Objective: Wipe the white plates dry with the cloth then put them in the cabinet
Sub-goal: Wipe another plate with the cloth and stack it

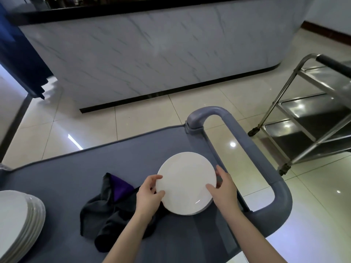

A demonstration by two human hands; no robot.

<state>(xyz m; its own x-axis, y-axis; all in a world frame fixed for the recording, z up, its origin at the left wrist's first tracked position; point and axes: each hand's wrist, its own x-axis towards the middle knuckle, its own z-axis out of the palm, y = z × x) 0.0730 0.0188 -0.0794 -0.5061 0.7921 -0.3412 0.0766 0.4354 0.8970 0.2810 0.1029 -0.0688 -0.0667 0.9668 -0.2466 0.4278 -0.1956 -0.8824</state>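
Resting on a small stack near the grey cart's handle (247, 149), the white plate (186, 183) is pinched at opposite rims: left hand (150, 194) on the side toward the dark cloth (108, 204), right hand (222, 188) on the handle side. Fingertip-only holds on glazed, possibly wet china could slip as it lifts, dropping it onto the plates beneath. Farther from the handle waits another plate stack (20, 221).
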